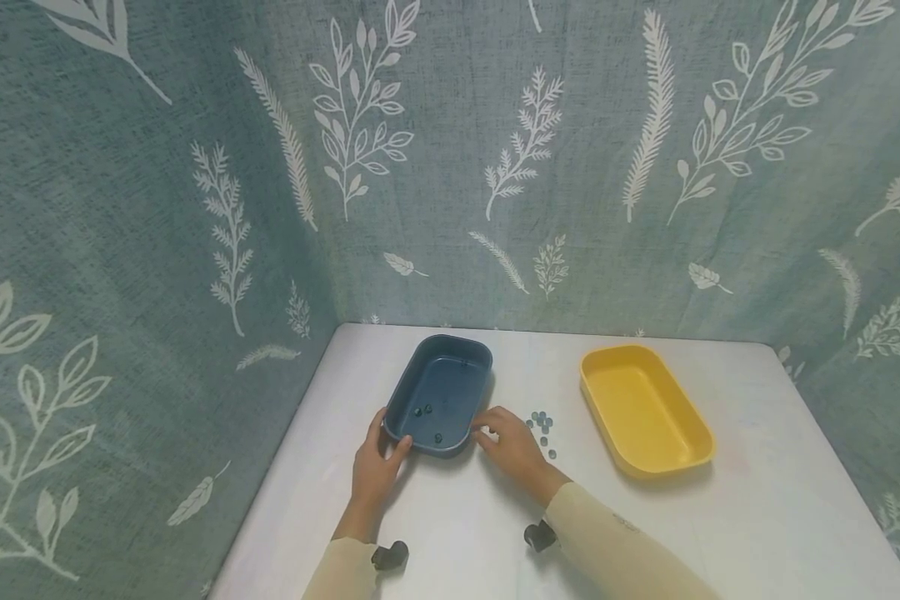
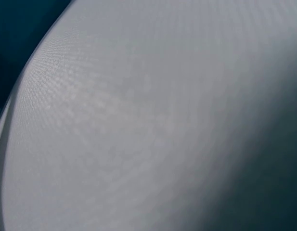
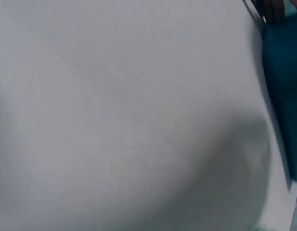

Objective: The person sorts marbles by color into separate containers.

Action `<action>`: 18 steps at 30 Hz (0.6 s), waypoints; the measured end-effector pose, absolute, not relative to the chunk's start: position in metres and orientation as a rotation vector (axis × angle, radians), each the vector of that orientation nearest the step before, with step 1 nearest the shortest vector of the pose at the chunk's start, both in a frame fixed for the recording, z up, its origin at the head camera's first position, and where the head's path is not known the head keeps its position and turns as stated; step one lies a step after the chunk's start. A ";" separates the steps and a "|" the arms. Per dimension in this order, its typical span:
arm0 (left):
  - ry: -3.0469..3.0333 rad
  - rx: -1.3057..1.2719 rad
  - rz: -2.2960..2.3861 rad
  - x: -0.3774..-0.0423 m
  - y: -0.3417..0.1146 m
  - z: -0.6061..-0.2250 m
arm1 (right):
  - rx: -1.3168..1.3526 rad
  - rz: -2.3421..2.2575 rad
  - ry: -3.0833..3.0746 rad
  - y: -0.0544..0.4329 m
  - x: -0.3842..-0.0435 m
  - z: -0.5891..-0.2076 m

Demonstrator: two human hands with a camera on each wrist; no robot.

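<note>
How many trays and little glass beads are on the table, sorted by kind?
Blue tray: 1, held at its near end by the left hand and the right hand.
Yellow tray: 1.
Beads in the blue tray: about 4.
Beads on the table: about 8, too small to count surely.
Total: roughly 14 things.

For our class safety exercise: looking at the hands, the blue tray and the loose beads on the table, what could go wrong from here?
1. The left hand grips only the near corner of the blue tray; a tilt might roll the few beads inside.
2. The right hand sits beside the loose beads; a sweep could scatter them across the table.
3. The yellow tray lies apart, so carried beads might drop.
</note>
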State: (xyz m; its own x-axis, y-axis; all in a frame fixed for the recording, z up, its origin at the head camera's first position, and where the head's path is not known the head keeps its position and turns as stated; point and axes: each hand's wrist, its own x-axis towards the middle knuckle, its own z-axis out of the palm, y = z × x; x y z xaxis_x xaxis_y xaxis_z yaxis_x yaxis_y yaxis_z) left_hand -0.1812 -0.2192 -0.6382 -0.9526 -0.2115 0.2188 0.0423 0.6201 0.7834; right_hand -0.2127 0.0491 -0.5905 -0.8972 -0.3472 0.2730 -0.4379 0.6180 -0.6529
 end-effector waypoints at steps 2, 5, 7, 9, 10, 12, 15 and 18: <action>-2.556 0.143 -1.251 -0.181 -0.219 -0.639 | 0.642 1.129 -2.694 0.059 -0.216 -0.591; -2.560 0.136 -1.250 -0.181 -0.220 -0.639 | 0.608 1.097 -2.654 0.075 -0.222 -0.593; -2.556 0.131 -1.254 -0.181 -0.220 -0.639 | 0.584 1.079 -2.627 0.086 -0.225 -0.595; -2.553 0.127 -1.254 -0.181 -0.220 -0.639 | 0.541 1.081 -2.638 0.097 -0.228 -0.598; -2.551 0.127 -1.257 -0.181 -0.221 -0.639 | 0.520 1.084 -2.650 0.102 -0.229 -0.599; -2.548 0.131 -1.268 -0.181 -0.221 -0.639 | 0.476 1.083 -2.692 0.111 -0.229 -0.601; -2.563 0.144 -1.273 -0.181 -0.221 -0.638 | 0.411 1.074 -2.765 0.121 -0.228 -0.604; -2.571 0.150 -1.276 -0.182 -0.221 -0.639 | 0.395 1.071 -2.817 0.126 -0.222 -0.603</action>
State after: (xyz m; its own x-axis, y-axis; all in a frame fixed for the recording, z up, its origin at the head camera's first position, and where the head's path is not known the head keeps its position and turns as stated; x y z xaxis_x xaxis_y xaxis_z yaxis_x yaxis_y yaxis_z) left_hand -0.1816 -0.2213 -0.6388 -0.9592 -0.2089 0.1904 0.0253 0.6073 0.7941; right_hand -0.2217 0.1258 -0.6027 -0.9612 -0.2041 0.1858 -0.2760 0.7186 -0.6383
